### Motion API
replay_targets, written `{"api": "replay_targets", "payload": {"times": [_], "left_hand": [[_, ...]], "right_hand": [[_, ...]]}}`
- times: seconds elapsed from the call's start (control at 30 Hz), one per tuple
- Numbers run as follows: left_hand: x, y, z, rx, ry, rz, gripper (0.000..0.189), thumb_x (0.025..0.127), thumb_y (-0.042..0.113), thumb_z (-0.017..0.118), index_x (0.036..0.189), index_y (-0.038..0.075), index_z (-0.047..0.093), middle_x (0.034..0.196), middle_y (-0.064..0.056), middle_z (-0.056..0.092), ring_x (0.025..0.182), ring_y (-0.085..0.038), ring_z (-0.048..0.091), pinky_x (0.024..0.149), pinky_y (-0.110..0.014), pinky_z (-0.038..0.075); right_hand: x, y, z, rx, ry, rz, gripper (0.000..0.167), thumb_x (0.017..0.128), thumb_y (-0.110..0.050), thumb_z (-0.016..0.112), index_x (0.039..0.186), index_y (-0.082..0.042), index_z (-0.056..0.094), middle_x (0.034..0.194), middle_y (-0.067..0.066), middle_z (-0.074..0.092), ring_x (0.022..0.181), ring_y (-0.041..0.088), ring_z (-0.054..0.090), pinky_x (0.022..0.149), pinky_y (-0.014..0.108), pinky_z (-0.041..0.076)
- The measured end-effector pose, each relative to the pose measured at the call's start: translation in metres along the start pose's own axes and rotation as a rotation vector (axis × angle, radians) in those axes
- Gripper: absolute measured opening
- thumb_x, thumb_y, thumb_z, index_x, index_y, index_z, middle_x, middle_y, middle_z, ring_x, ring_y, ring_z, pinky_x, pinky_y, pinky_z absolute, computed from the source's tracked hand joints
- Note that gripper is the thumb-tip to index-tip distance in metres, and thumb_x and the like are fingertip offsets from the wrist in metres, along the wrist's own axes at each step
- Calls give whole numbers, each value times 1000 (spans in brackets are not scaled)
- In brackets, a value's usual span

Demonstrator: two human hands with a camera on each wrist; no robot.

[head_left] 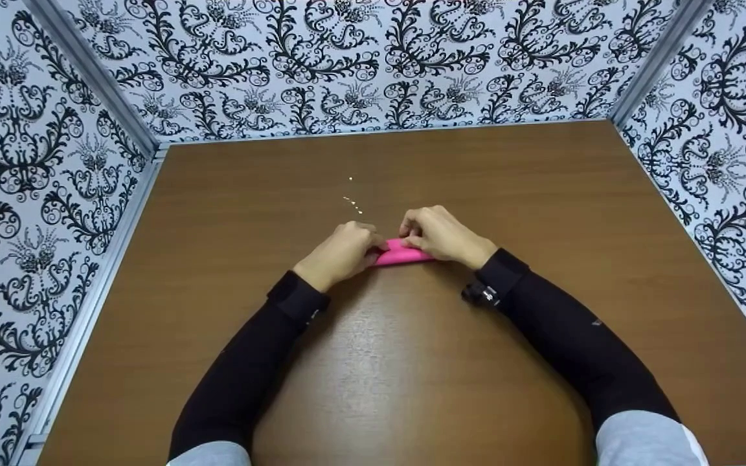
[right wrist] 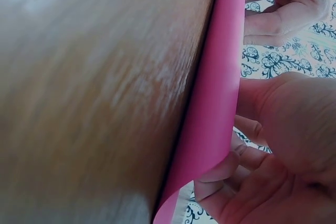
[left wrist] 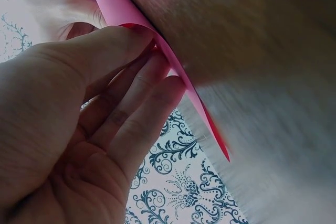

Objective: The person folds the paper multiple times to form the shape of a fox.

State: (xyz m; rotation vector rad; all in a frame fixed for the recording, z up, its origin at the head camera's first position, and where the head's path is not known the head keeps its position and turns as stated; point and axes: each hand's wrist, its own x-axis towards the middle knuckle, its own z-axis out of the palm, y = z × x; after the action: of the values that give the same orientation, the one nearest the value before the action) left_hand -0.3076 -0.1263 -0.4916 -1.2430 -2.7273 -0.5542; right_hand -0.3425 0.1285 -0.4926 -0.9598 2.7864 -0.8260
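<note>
A pink sheet, apparently paper, lies near the middle of the table, curled over on itself into a loose fold or roll. At its left part my left hand pinches the sheet between thumb and fingertips. My right hand grips the other end with bent fingers. In the left wrist view the sheet narrows to a pointed corner beyond the left fingers. The right wrist view shows its rounded outer side along the wood, with the right fingers tucked at the open end of the curl.
Small pale specks lie on the brown wooden table beyond the hands. Patterned black-and-white walls with grey metal corner posts enclose the table at the back and both sides.
</note>
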Motion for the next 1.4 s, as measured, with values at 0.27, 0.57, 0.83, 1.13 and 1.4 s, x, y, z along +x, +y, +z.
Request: {"api": "replay_targets", "payload": {"times": [0.27, 0.57, 0.83, 1.13, 1.4], "left_hand": [[0, -1, 0, -13, 2, -6, 15, 102, -3, 83, 111, 6, 90, 108, -12, 86, 105, -29, 84, 94, -46, 72], [0, -1, 2, -27, -1, -8, 16, 103, -2, 83, 114, 6, 91, 110, -12, 86, 107, -29, 85, 96, -45, 72], [1, -2, 2, -20, -7, -10, 15, 103, -1, 83, 114, 6, 90, 112, -12, 87, 109, -29, 85, 98, -45, 72], [1, -1, -1, -16, -8, -20, 15, 102, 0, 84, 115, 5, 90, 114, -12, 87, 110, -30, 85, 100, -47, 71], [0, -1, 1, -19, -5, -7, 14, 102, -1, 84, 114, 5, 90, 112, -12, 87, 108, -30, 85, 99, -48, 71]], "right_hand": [[0, -1, -1, 2, 8, -16, 8, 105, -14, 87, 107, -7, 87, 98, 8, 88, 90, 26, 79, 84, 44, 62], [-1, -2, 1, 2, 5, 3, 7, 105, -14, 87, 107, -8, 87, 97, 9, 88, 90, 26, 79, 84, 43, 62], [-1, -2, 0, 2, 5, -12, 6, 105, -12, 85, 108, -7, 87, 98, 9, 88, 91, 26, 80, 85, 43, 63], [0, -3, -2, -2, 4, -13, 7, 105, -13, 86, 108, -7, 86, 100, 9, 88, 93, 28, 80, 86, 45, 65], [0, -3, 0, -4, -2, 1, 7, 104, -10, 86, 110, -6, 84, 101, 11, 86, 93, 29, 80, 87, 47, 65]]}}
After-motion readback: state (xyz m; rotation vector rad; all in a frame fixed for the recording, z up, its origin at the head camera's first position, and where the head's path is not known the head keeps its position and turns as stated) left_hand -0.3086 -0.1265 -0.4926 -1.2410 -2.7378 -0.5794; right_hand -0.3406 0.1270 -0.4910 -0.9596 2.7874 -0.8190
